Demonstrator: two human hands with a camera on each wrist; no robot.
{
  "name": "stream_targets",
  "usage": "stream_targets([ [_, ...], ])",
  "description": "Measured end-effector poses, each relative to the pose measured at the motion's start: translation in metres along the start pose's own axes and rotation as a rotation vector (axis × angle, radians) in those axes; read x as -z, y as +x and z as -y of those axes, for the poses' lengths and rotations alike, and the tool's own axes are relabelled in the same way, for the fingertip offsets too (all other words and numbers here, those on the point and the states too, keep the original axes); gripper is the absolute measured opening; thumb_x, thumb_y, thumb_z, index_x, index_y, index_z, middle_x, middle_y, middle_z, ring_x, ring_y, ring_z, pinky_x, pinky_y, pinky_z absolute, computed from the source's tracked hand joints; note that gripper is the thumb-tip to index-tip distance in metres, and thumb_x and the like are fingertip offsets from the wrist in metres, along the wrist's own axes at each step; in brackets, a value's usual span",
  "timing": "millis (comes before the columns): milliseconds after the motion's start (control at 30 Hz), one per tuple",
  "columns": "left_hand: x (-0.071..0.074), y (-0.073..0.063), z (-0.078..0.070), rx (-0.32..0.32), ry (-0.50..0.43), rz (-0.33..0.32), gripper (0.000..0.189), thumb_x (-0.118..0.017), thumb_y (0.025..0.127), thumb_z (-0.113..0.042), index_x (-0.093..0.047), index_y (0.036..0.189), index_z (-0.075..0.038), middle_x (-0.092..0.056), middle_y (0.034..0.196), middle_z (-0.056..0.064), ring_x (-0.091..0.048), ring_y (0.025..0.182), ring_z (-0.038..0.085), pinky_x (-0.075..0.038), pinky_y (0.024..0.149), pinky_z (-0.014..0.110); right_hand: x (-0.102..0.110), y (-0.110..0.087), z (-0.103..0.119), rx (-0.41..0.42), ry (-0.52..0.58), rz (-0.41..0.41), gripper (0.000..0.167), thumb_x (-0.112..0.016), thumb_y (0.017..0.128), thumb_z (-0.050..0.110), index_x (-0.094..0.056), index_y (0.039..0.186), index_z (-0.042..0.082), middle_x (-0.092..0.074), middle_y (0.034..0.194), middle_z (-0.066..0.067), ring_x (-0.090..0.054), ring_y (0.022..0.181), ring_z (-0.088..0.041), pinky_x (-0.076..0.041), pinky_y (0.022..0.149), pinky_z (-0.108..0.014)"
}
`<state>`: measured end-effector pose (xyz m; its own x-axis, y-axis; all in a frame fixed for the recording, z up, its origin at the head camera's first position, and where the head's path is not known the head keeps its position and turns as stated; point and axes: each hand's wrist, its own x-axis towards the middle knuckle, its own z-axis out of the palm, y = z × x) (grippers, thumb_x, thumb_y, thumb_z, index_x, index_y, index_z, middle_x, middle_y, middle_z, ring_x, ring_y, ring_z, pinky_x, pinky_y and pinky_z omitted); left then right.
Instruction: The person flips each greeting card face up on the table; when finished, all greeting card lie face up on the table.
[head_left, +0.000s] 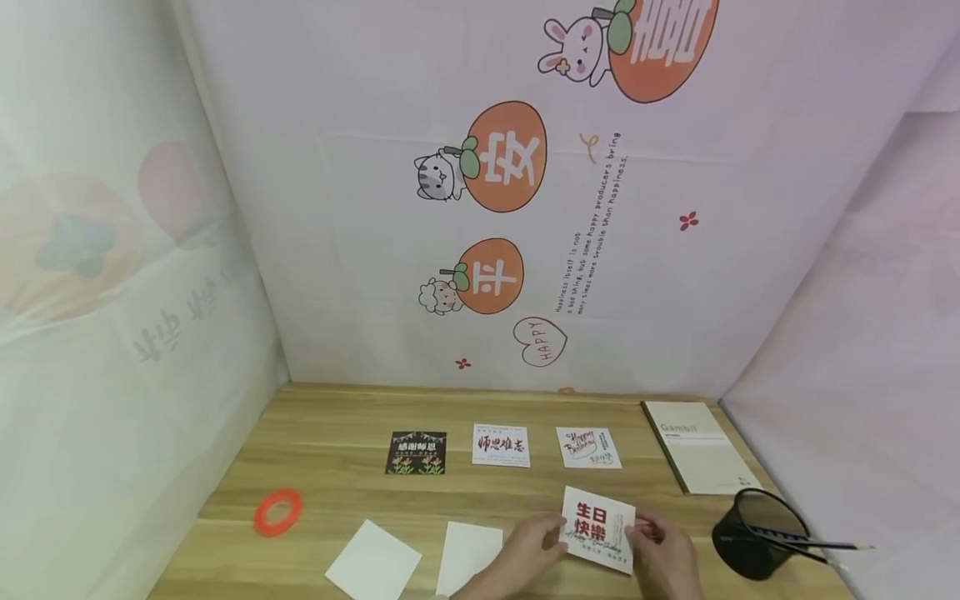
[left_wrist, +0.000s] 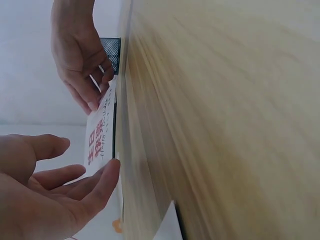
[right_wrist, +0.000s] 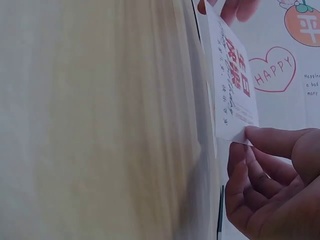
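A white greeting card with red characters is tilted up off the wooden table. My right hand pinches one edge of it; in the right wrist view the thumb lies on the card's corner. At the opposite edge is my left hand. In the left wrist view its fingers are loosely bent by the card's edge, and its thumb stands apart from the card. Two blank white cards, a tilted one and a straighter one, lie left of my left hand, which partly covers the second.
Across the back lie a black card, a red-lettered white card and a Happy Birthday card. A notebook lies at the right, behind a black mesh cup holding pencils. A red tape roll rests at the left.
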<state>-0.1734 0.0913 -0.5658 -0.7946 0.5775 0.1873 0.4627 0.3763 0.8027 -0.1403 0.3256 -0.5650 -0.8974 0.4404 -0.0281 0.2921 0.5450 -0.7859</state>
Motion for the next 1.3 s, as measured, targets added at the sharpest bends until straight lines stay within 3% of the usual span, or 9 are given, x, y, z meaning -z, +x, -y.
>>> stream_targets([
  [167,-0.007,0.002,-0.004,0.045,-0.054,0.093,0.039,-0.068,0.087,-0.012,-0.061,0.121,0.004,-0.066,0.117,0.013,-0.064,0.099,0.012,-0.052,0.083,0.019,0.003,0.009,-0.004,-0.017,-0.086,0.050,0.035,-0.066,0.085,0.001,-0.060,0.116,-0.011,-0.066,0.086,-0.009,-0.060,0.078,-0.022,-0.050,0.063,-0.032],
  [300,-0.013,0.005,-0.006,0.060,-0.079,0.122,0.038,-0.069,0.086,-0.011,-0.062,0.120,0.004,-0.064,0.121,0.014,-0.063,0.104,0.014,-0.052,0.085,0.019,0.005,0.013,-0.005,-0.041,-0.109,0.067,0.035,-0.064,0.083,-0.001,-0.059,0.115,-0.014,-0.064,0.085,-0.011,-0.058,0.077,-0.022,-0.049,0.059,-0.031],
  [533,-0.023,0.010,-0.008,0.031,0.169,0.162,0.037,-0.068,0.089,-0.024,-0.064,0.119,-0.002,-0.064,0.119,0.006,-0.058,0.113,0.015,-0.048,0.095,0.028,0.011,0.014,-0.006,-0.060,-0.152,0.090,0.034,-0.064,0.084,0.000,-0.059,0.115,-0.013,-0.064,0.084,-0.011,-0.058,0.075,-0.021,-0.048,0.060,-0.031],
  [700,-0.028,0.013,-0.012,0.002,0.243,0.186,0.038,-0.069,0.087,-0.023,-0.064,0.118,-0.002,-0.063,0.117,0.007,-0.056,0.111,0.015,-0.048,0.093,0.026,0.011,0.013,-0.002,-0.101,-0.169,0.125,0.038,-0.063,0.087,0.009,-0.057,0.118,-0.012,-0.062,0.088,-0.012,-0.055,0.077,-0.023,-0.046,0.066,-0.036],
  [867,-0.033,0.013,-0.016,0.007,0.300,0.198,0.041,-0.069,0.084,-0.019,-0.063,0.122,-0.004,-0.059,0.129,0.010,-0.050,0.125,0.028,-0.043,0.104,0.036,0.011,0.016,0.000,-0.184,-0.179,0.152,0.044,-0.058,0.092,0.016,-0.052,0.126,-0.011,-0.059,0.094,-0.017,-0.052,0.083,-0.026,-0.044,0.069,-0.039],
  [1100,-0.029,0.006,-0.014,-0.075,0.538,0.231,0.050,-0.069,0.085,-0.029,-0.058,0.130,-0.010,-0.053,0.138,0.009,-0.046,0.130,0.031,-0.039,0.107,0.039,0.012,0.018,0.001,-0.150,-0.225,0.168,0.045,-0.057,0.093,0.017,-0.051,0.126,-0.013,-0.058,0.091,-0.016,-0.052,0.081,-0.026,-0.043,0.069,-0.040],
  [1300,-0.026,0.007,-0.011,-0.085,0.512,0.264,0.047,-0.068,0.087,-0.028,-0.058,0.129,-0.009,-0.054,0.136,0.008,-0.046,0.130,0.027,-0.038,0.108,0.039,0.010,0.015,0.008,-0.150,-0.265,0.142,0.041,-0.056,0.093,0.014,-0.052,0.123,-0.013,-0.057,0.089,-0.015,-0.051,0.079,-0.025,-0.043,0.067,-0.037],
])
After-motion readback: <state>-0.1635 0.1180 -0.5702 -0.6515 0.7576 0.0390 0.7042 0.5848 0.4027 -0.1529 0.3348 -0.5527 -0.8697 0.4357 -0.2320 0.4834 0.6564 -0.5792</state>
